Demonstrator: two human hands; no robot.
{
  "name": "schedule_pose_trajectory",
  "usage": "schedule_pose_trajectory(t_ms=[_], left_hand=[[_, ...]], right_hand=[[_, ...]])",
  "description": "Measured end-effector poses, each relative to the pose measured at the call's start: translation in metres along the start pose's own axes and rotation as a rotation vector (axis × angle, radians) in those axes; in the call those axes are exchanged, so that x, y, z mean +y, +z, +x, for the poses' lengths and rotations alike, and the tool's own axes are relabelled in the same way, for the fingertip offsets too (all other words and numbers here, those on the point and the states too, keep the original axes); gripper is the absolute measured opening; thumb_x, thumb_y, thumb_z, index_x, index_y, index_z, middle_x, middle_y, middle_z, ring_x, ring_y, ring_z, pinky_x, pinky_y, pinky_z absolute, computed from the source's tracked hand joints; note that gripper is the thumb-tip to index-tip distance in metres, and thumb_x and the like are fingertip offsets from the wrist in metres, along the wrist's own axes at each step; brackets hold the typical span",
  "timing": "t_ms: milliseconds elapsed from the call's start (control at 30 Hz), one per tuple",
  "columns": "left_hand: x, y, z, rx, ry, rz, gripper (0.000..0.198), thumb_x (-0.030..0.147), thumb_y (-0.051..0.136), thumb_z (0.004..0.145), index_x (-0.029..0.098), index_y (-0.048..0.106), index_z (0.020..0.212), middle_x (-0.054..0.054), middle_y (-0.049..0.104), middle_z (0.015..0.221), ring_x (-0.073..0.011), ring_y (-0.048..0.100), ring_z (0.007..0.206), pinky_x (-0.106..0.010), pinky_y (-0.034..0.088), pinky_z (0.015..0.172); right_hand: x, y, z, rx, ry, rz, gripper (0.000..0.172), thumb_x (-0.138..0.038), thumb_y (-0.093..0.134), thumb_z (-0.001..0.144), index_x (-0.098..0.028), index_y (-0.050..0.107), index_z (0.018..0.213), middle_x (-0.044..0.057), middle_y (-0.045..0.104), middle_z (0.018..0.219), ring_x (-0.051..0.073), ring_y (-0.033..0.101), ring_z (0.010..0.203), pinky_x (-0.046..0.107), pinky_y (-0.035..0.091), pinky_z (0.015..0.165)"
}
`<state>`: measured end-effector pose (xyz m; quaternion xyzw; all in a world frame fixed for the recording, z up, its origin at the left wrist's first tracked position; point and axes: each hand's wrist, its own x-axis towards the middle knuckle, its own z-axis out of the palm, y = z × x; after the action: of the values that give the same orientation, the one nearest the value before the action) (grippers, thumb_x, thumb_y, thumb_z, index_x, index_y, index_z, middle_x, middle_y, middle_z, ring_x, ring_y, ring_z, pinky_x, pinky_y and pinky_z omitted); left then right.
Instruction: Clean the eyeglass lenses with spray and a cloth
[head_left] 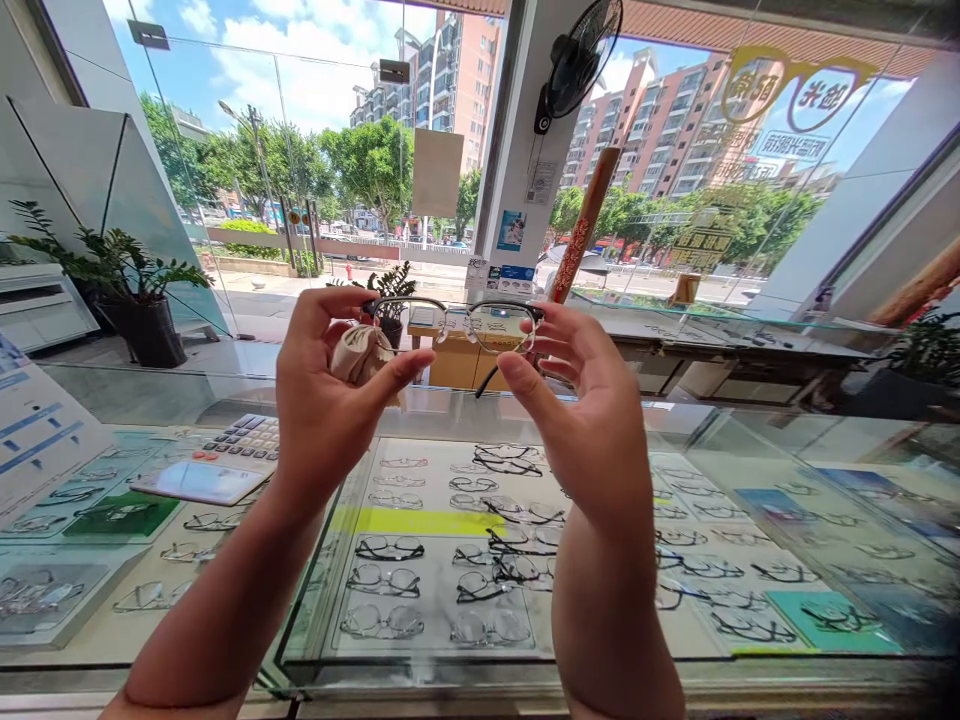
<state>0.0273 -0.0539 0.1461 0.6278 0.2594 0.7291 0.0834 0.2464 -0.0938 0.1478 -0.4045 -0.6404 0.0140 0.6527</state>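
A pair of eyeglasses [459,322] with dark upper rims is raised in front of me, level above the glass counter. My left hand [337,370] grips its left end between fingers and thumb. A crumpled beige cloth [361,354] is tucked in the same palm, partly hidden by the thumb. My right hand [581,390] is closed on the right end of the frame, near the hinge. One dark temple arm hangs down beside the right thumb. Through the lenses the wooden table behind shows.
Below is a glass display counter [420,425] holding rows of spectacles. On its top at left lie a calculator [244,437], a phone [206,482] and a printed sheet [41,425]. A potted plant [142,325] stands at left, and a wall fan [581,60] hangs above.
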Motion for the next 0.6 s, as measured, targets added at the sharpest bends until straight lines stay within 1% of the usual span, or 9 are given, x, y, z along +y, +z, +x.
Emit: schedule_pose_trajectory(t_ms=[67, 167, 300, 367, 467, 600], left_hand=[[-0.0005, 0.0, 0.0006, 0.0, -0.011, -0.037, 0.063, 0.053, 0.107, 0.071, 0.029, 0.071, 0.117, -0.003, 0.07, 0.105, -0.0173, 0.069, 0.083, -0.029, 0.058, 0.065], [-0.0025, 0.0005, 0.0014, 0.007, -0.015, -0.053, 0.064, 0.054, 0.108, 0.069, 0.029, 0.072, 0.116, -0.003, 0.07, 0.105, -0.0183, 0.069, 0.085, -0.029, 0.058, 0.066], [-0.0044, 0.002, 0.0014, -0.003, -0.019, -0.061, 0.065, 0.054, 0.108, 0.069, 0.03, 0.071, 0.118, -0.003, 0.071, 0.107, -0.0186, 0.07, 0.088, -0.029, 0.058, 0.067], [-0.0044, 0.0025, 0.0007, -0.008, -0.019, -0.065, 0.065, 0.053, 0.107, 0.071, 0.031, 0.071, 0.12, -0.003, 0.071, 0.109, -0.0182, 0.07, 0.088, -0.03, 0.058, 0.067], [-0.0049, 0.0025, -0.0006, 0.0, -0.009, -0.032, 0.058, 0.048, 0.104, 0.077, 0.033, 0.072, 0.123, -0.003, 0.071, 0.114, -0.0166, 0.068, 0.085, -0.03, 0.058, 0.066], [-0.0084, 0.0018, -0.0013, 0.011, 0.012, 0.045, 0.055, 0.045, 0.102, 0.081, 0.034, 0.074, 0.127, -0.004, 0.069, 0.121, -0.0167, 0.068, 0.087, -0.032, 0.06, 0.071]], right_hand=[[-0.0028, -0.0002, -0.0001, 0.004, 0.005, -0.048, 0.055, -0.059, 0.082, 0.097, -0.031, 0.072, 0.143, 0.01, 0.078, 0.134, 0.031, 0.076, 0.119, 0.059, 0.064, 0.107], [-0.0044, -0.0005, 0.0004, 0.022, -0.03, -0.118, 0.054, -0.06, 0.082, 0.097, -0.031, 0.073, 0.141, 0.01, 0.078, 0.135, 0.03, 0.076, 0.116, 0.059, 0.065, 0.104], [-0.0035, 0.0013, 0.0002, 0.031, -0.049, -0.127, 0.053, -0.06, 0.079, 0.099, -0.03, 0.073, 0.142, 0.011, 0.077, 0.136, 0.03, 0.076, 0.117, 0.057, 0.066, 0.102], [-0.0031, 0.0031, -0.0005, 0.032, -0.038, -0.103, 0.055, -0.06, 0.079, 0.099, -0.029, 0.072, 0.144, 0.012, 0.076, 0.14, 0.03, 0.076, 0.118, 0.057, 0.066, 0.102], [-0.0034, 0.0055, -0.0017, 0.037, -0.032, -0.092, 0.056, -0.058, 0.079, 0.099, -0.028, 0.07, 0.145, 0.013, 0.074, 0.143, 0.031, 0.076, 0.12, 0.057, 0.067, 0.101], [-0.0042, 0.0063, -0.0025, 0.055, -0.052, -0.127, 0.055, -0.057, 0.078, 0.1, -0.028, 0.07, 0.145, 0.013, 0.074, 0.14, 0.03, 0.076, 0.118, 0.055, 0.067, 0.099]])
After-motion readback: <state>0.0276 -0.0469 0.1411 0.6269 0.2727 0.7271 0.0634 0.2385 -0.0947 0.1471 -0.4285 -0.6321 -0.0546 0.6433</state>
